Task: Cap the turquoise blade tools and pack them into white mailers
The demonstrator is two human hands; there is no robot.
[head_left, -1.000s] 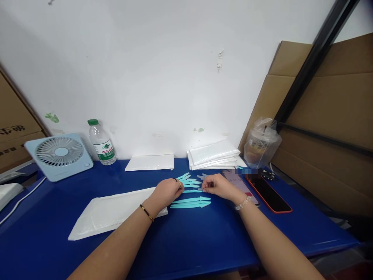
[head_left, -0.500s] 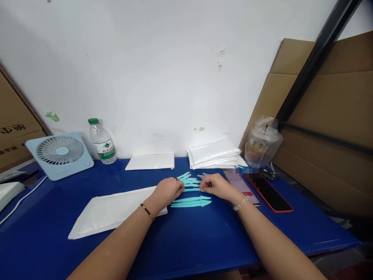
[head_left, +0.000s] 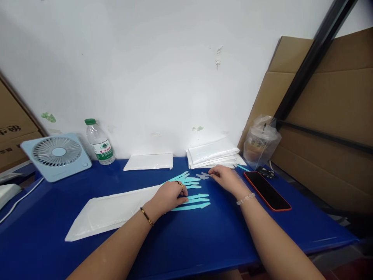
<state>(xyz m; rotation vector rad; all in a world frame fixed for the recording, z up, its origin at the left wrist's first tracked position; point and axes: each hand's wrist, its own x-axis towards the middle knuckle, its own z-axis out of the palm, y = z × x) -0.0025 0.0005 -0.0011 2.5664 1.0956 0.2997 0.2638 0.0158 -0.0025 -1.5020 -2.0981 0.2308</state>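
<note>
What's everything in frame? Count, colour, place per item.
table: 1, blue, fills the foreground
teal sticks: several, count unclear, teal, mid-table in two groups
pale small pieces: a few, greyish, just behind the sticks
padded mailer: 1, white, flat, left of the sticks
second mailer: 1, white, at the wall, centre
mailer stack: 1, white, at the wall, right of centre
fan: 1, light blue, back left
water bottle: 1, clear with green cap, right of the fan
phone: 1, black screen, red case, right side
bagged drink cup: 1, clear, back right
cardboard: sheets, brown, leaning at right
left hand: 1, on the near sticks
right hand: 1, fingertips at the pale pieces
</note>
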